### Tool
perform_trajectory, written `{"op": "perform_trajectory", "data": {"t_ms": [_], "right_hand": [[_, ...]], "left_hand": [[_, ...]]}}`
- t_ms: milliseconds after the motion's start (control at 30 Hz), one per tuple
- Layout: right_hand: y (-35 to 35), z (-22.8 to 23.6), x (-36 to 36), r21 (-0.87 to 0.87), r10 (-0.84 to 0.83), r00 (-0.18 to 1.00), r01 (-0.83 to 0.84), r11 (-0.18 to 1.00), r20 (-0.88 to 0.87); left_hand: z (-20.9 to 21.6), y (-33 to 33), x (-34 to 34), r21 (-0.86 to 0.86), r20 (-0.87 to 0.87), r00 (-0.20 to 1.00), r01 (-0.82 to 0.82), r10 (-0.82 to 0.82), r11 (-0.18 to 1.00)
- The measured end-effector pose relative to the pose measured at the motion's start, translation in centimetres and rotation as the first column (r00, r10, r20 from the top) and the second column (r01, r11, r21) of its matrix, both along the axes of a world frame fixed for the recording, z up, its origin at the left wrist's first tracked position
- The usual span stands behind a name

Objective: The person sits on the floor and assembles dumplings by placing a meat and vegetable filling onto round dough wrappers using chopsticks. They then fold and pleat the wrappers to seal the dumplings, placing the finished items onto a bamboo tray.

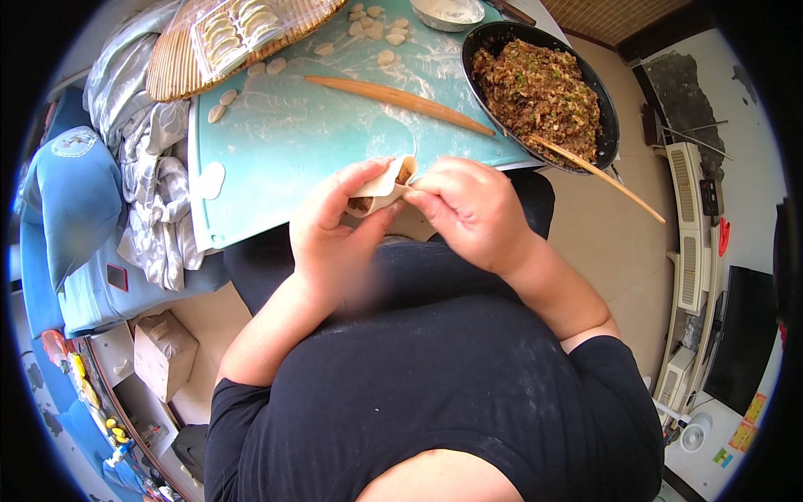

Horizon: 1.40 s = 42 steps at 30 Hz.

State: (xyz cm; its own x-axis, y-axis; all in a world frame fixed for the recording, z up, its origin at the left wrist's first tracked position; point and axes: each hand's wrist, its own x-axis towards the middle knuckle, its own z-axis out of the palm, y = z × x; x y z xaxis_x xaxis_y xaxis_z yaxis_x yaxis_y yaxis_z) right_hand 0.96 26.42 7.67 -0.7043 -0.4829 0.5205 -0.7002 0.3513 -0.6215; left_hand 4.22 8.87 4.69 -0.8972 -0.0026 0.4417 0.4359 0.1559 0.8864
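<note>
1. Nearby on your left, a rumpled grey-patterned cloth (150, 151) lies in soft folds beside a ribbed, woven tray (165, 69), which the upper edge cuts off along with the clear plastic box (238, 33) of pleated dumplings on it.
2. A flat, pale dough round (212, 181) rests at the left side of the smooth teal mat (259, 159), dusted with flour.
3. Your left hand (326, 222) cups a folded dough wrapper (383, 187) at the mat's near edge, thumb below and fingers above; its palm is hidden, and a blur softens your wrist.
4. Moist brown filling shows at the wrapper's two open ends.
5. Your right hand (473, 209) pinches the wrapper's right edge, its curled fingers hiding part of the grip.
6. Beyond lies a tapered wooden rolling pin (401, 102).
7. At right, a black pan (613, 125) holds coarse, green-flecked filling (539, 96), the tips of wooden chopsticks (602, 177) buried from view.
</note>
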Motion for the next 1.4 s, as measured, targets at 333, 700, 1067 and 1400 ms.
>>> {"op": "perform_trajectory", "data": {"t_ms": [333, 700, 1067, 1400], "right_hand": [[0.4, 1.0, -0.6, -0.132, 0.026, 0.956, 0.013, 0.991, 0.293], [-1.3, 0.9, 0.5, -0.129, -0.109, 0.972, 0.138, 0.982, 0.21], [-1.6, 0.5, 0.3, -0.014, -0.097, 0.986, 0.096, 0.995, -0.132], [-1.5, -1.1, 0.6, -0.205, -0.094, 0.989, 0.117, 0.972, 0.118]], "left_hand": [[-0.2, 0.3, 0.2, 0.218, 0.098, 0.986, 0.112, -0.136, 0.97], [-0.4, 0.1, 0.0, 0.125, 0.103, 0.995, -0.01, -0.003, 0.992], [-0.7, 0.2, -0.1, 0.051, 0.062, 0.998, -0.007, 0.004, 0.999], [0.4, 0.7, 0.9, 0.377, 0.229, 0.956, 0.086, -0.182, 0.922]]}}
